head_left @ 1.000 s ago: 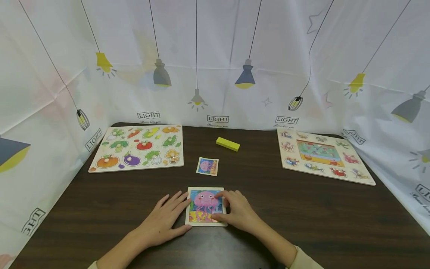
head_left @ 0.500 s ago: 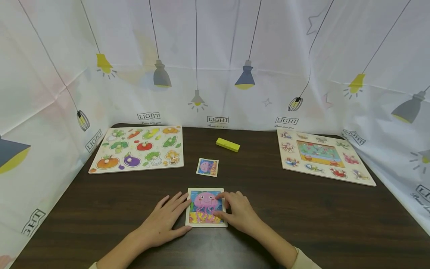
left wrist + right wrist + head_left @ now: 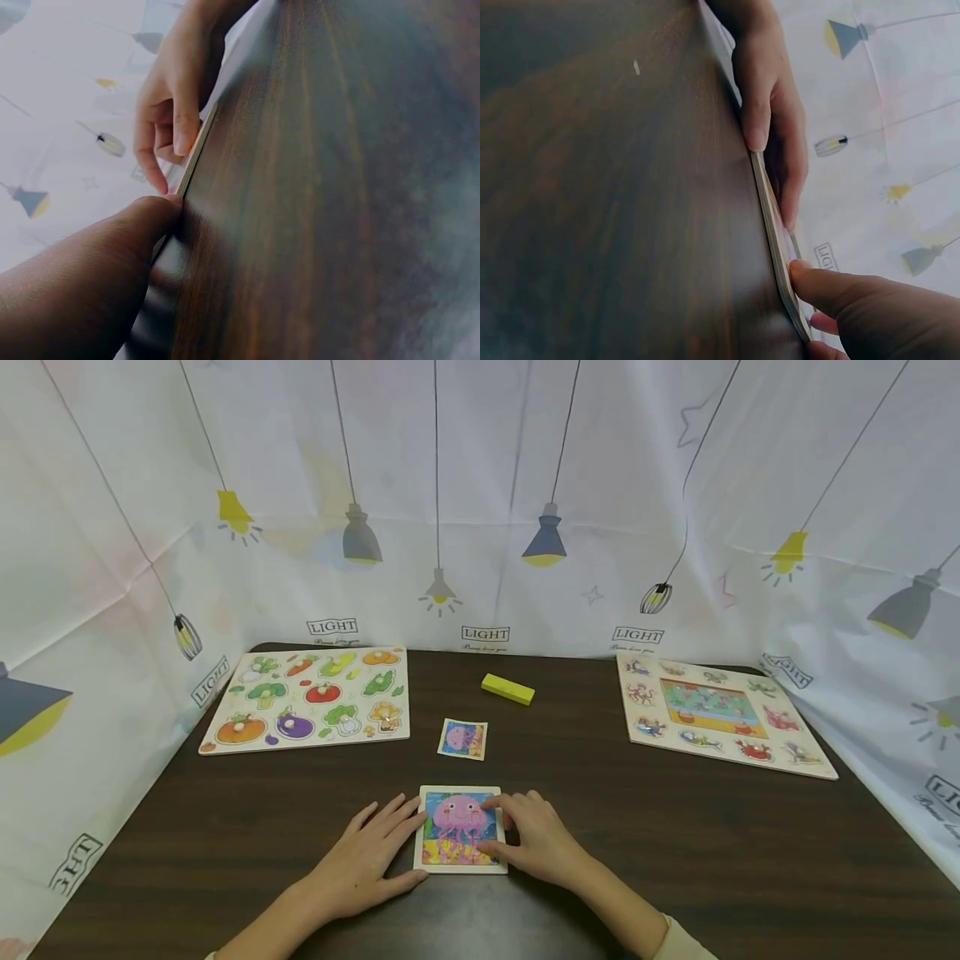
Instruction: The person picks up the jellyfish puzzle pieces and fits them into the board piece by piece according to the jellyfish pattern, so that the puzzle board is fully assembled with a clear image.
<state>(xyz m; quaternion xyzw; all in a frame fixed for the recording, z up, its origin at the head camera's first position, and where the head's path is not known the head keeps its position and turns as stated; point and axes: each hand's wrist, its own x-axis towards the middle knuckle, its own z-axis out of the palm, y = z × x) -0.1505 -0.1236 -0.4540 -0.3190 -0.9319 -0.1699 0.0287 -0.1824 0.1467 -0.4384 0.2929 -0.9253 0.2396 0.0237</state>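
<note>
A small square jellyfish jigsaw puzzle (image 3: 459, 818) in a pale wooden frame lies flat on the dark table, near the middle. My left hand (image 3: 367, 860) rests beside it with fingers spread, fingertips touching the frame's left side and thumb at its lower left corner. From the right, my right hand (image 3: 536, 835) reaches over the frame; its bent index finger and thumb touch the picture's right part, tips apart. Both wrist views show the frame edge-on, low on the table, with the left thumb (image 3: 161, 210) and the right thumb (image 3: 821, 285) at its edge. The right hand's other fingers are partly hidden.
A small jellyfish picture card (image 3: 462, 739) lies behind the puzzle, and a yellow block (image 3: 507, 688) farther back. A vegetable peg board (image 3: 307, 700) is at the back left, a sea-animal board (image 3: 723, 714) at the back right. A lamp-print curtain (image 3: 480, 468) encloses the table.
My right thumb has slid slightly right across the puzzle's lower part. The left hand stays in place against the frame. The head view has tilted up a little.
</note>
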